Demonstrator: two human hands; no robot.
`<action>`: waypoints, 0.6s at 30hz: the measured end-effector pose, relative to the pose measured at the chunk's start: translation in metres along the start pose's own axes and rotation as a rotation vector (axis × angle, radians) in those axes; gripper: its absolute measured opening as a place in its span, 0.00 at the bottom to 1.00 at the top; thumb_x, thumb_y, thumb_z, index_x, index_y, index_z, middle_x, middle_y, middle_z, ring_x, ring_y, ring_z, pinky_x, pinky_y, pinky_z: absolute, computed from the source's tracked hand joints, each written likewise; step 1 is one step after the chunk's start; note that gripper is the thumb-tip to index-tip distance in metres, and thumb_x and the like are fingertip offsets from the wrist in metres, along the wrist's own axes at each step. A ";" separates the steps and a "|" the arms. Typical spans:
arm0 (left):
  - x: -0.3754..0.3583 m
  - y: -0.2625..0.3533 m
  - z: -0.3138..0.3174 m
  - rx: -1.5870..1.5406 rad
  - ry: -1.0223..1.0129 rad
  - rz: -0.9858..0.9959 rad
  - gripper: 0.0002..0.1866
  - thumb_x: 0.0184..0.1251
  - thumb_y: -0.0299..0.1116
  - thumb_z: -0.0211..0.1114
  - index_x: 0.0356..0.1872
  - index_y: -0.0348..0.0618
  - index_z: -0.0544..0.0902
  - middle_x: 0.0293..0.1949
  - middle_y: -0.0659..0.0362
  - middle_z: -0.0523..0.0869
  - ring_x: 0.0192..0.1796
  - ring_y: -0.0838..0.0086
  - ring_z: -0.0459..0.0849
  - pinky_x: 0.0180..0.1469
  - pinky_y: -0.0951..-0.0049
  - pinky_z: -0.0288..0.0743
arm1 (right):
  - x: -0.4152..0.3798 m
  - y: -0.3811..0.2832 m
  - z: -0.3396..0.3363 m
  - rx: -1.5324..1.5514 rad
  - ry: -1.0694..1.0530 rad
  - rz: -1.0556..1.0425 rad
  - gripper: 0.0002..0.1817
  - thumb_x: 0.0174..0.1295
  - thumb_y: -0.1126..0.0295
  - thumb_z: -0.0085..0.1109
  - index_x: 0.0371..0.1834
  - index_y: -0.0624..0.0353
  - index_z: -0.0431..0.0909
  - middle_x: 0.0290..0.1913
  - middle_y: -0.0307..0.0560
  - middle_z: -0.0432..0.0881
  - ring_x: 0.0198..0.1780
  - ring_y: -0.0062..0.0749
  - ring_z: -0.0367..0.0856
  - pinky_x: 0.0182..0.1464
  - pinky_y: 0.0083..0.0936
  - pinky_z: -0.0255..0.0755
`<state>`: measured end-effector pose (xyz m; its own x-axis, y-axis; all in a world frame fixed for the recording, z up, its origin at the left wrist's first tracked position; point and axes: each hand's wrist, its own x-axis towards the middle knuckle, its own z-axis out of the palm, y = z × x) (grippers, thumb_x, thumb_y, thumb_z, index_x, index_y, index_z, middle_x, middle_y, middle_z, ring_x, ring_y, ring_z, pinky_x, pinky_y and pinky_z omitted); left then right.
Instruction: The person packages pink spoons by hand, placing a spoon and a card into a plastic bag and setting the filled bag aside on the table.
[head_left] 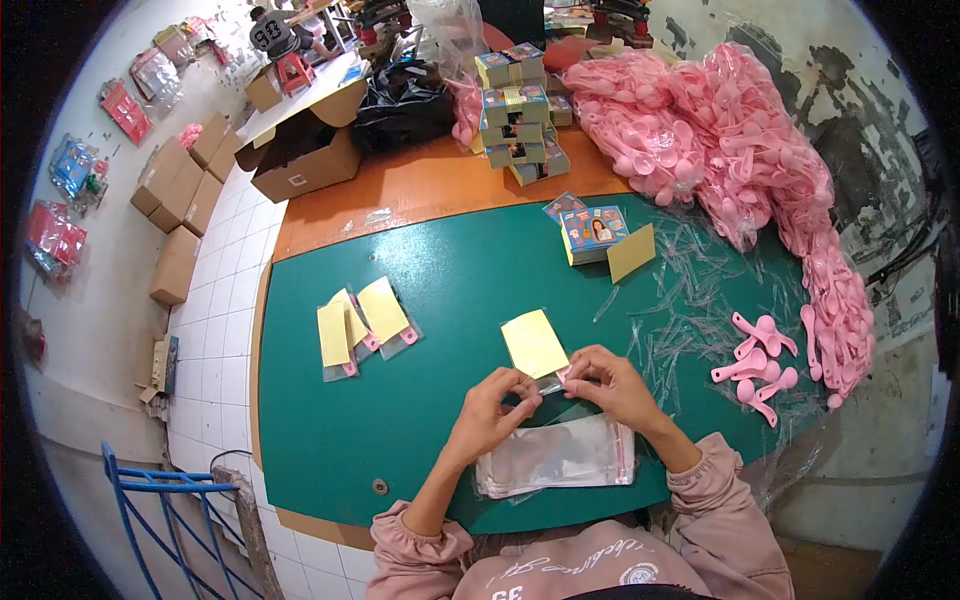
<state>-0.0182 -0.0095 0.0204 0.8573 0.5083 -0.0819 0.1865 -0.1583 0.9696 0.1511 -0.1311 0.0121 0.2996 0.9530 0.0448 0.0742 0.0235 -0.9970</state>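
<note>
A clear plastic bag with a yellow card (534, 343) and a bit of pink showing at its lower corner lies in front of me on the green tabletop. My left hand (492, 408) pinches the bag's near edge, thumb and fingers together. At the same edge, farther right, my right hand (608, 384) is closed on the bag too. Just below my hands rests a stack of clear plastic bags (560, 455). To the left, several filled bags with yellow cards (382, 309) overlap, pink spoon handles showing at their lower ends.
Loose pink spoons (765, 365) lie at right, beside a big heap of bagged pink spoons (700, 140). Clear plastic strips (680, 300) are scattered near them. Printed cards (592, 235) sit in a pile, with banded card stacks (515, 110) behind. A cardboard box (310, 165) stands far left.
</note>
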 end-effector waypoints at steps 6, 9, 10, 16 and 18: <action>0.001 0.006 0.003 0.091 0.179 -0.072 0.06 0.56 0.26 0.62 0.30 0.34 0.76 0.32 0.62 0.77 0.35 0.80 0.78 0.34 0.78 0.79 | 0.005 -0.005 0.009 0.192 0.096 0.263 0.08 0.58 0.75 0.56 0.34 0.69 0.71 0.31 0.46 0.77 0.33 0.25 0.80 0.34 0.19 0.76; 0.001 0.004 0.003 0.069 0.160 -0.169 0.08 0.55 0.25 0.63 0.31 0.34 0.73 0.32 0.61 0.77 0.34 0.79 0.79 0.32 0.78 0.80 | 0.007 -0.005 0.012 0.213 0.171 0.271 0.07 0.58 0.75 0.55 0.33 0.69 0.69 0.29 0.47 0.79 0.30 0.24 0.80 0.31 0.18 0.76; 0.001 0.004 0.004 0.070 0.159 -0.169 0.08 0.55 0.25 0.63 0.31 0.34 0.73 0.32 0.61 0.77 0.34 0.79 0.79 0.32 0.78 0.80 | 0.008 -0.004 0.013 0.189 0.203 0.262 0.06 0.58 0.76 0.55 0.32 0.68 0.69 0.29 0.47 0.78 0.29 0.24 0.80 0.29 0.17 0.76; -0.001 0.009 0.011 -0.115 0.307 -0.147 0.13 0.55 0.23 0.63 0.36 0.38 0.66 0.33 0.58 0.77 0.36 0.78 0.79 0.31 0.78 0.81 | 0.011 -0.010 0.016 0.106 0.247 0.251 0.05 0.58 0.78 0.54 0.32 0.66 0.68 0.28 0.45 0.77 0.27 0.22 0.79 0.28 0.17 0.75; -0.001 0.010 0.013 -0.125 0.329 -0.147 0.10 0.56 0.22 0.62 0.32 0.38 0.67 0.33 0.59 0.77 0.36 0.80 0.80 0.28 0.79 0.80 | 0.011 -0.010 0.016 0.101 0.245 0.253 0.05 0.57 0.79 0.54 0.32 0.66 0.68 0.27 0.45 0.78 0.27 0.21 0.79 0.28 0.17 0.75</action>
<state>-0.0116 -0.0224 0.0271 0.6218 0.7660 -0.1632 0.2186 0.0304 0.9753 0.1382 -0.1158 0.0216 0.5162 0.8324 -0.2019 -0.1219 -0.1620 -0.9792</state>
